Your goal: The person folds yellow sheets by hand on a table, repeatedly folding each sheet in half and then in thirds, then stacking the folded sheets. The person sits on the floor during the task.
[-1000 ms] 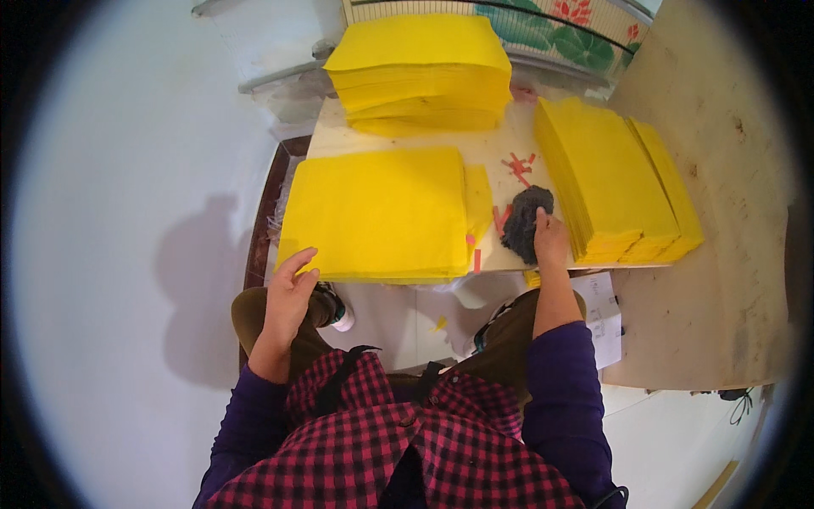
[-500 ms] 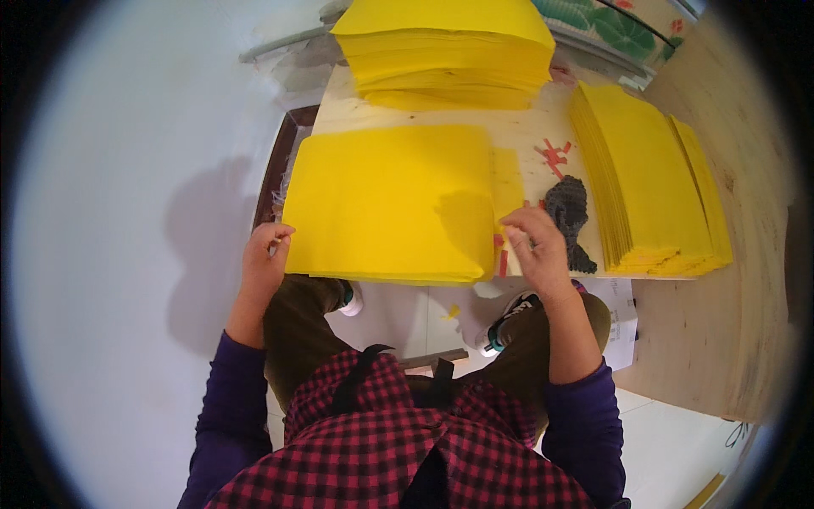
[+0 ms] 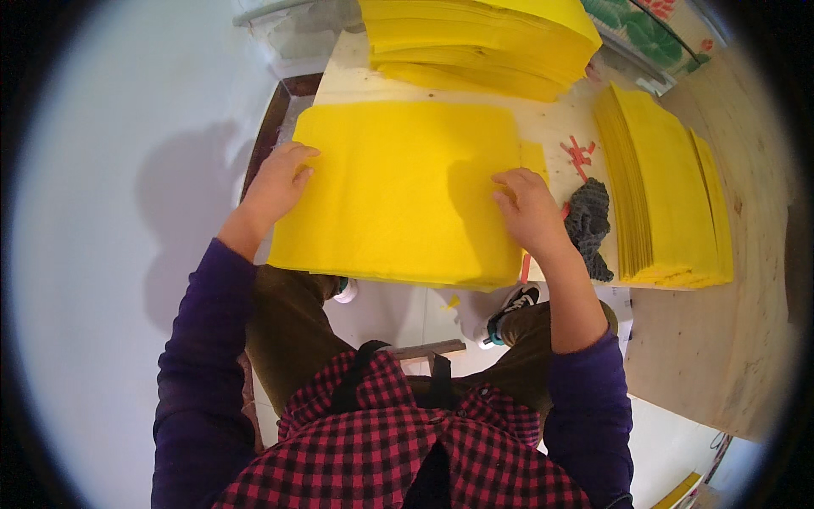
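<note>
In front of me a stack of yellow felt-like sheets (image 3: 390,195) lies flat on the pale wooden table, its near edge reaching the table's front. My left hand (image 3: 284,182) is at the stack's left edge, thumb and fingers apart, fingertips over the top sheet. Over the right side of the same stack is my right hand (image 3: 527,208), fingers bent loosely, with a gap between thumb and forefinger. Neither hand holds anything that I can see. Whether the fingertips touch the sheet, I cannot tell.
A tall yellow stack (image 3: 483,51) stands at the back, another yellow pile (image 3: 661,187) on the right. Between lie a dark grey knitted cloth (image 3: 589,225) and several red strips (image 3: 579,153). A white wall (image 3: 93,254) is on the left, a wooden panel (image 3: 746,339) on the right.
Both hands have moved away from me, up along the stack's sides; the left fingers have spread from a pinch. The view has shifted a little.
</note>
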The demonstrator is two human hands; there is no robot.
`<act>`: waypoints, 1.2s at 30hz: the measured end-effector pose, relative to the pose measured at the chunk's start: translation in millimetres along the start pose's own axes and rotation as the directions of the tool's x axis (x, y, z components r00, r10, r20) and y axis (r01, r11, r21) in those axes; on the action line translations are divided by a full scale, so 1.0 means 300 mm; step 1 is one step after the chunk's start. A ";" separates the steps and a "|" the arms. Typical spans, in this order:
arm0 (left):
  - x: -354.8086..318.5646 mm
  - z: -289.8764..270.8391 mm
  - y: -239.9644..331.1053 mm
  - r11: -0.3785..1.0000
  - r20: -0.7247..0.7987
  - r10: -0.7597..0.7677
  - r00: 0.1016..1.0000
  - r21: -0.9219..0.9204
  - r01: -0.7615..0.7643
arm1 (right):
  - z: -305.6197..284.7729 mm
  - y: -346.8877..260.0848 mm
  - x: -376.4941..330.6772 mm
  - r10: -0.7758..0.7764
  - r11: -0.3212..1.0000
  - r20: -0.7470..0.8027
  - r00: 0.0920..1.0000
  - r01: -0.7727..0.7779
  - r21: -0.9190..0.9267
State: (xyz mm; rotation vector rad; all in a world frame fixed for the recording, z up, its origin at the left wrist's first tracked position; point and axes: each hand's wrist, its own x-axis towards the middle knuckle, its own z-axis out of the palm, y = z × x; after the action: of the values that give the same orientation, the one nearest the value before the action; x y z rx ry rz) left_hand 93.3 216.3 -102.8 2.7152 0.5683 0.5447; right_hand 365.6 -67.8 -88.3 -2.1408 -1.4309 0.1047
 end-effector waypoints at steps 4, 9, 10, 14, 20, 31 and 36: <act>-0.089 -0.043 0.029 0.989 0.128 -0.101 0.987 -0.093 0.113 | -0.050 -0.022 -0.043 0.005 0.996 0.127 0.992 -0.016 0.089; -0.061 -0.010 0.002 0.999 0.012 0.054 0.998 -0.006 -0.054 | 0.019 -0.002 0.038 -0.031 1.000 0.132 0.991 0.030 0.004; -0.032 -0.005 -0.012 0.999 0.018 0.046 0.999 0.008 -0.046 | 0.032 0.006 0.066 -0.025 1.000 0.073 0.997 0.025 -0.004; 0.010 -0.022 -0.034 0.999 0.077 0.021 0.997 0.042 -0.024 | 0.006 0.019 0.082 0.096 0.995 0.021 0.995 -0.096 0.026; -0.080 -0.029 0.018 0.999 0.178 0.044 0.983 -0.033 -0.039 | -0.032 -0.008 -0.031 -0.037 0.997 0.135 0.990 0.028 0.069; -0.025 -0.044 0.024 0.998 0.144 0.048 0.988 -0.038 -0.043 | -0.041 -0.021 -0.008 0.047 0.998 0.073 0.996 -0.045 -0.032; -0.097 -0.039 0.031 0.997 0.161 0.054 0.986 -0.065 -0.044 | -0.002 -0.010 -0.036 -0.031 0.997 0.102 0.994 0.038 -0.071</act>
State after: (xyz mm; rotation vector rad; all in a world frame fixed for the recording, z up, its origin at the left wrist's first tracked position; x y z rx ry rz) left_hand 66.8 198.0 -97.8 2.6889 0.4365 0.3424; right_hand 358.6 -76.6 -88.9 -2.1958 -1.5506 0.1513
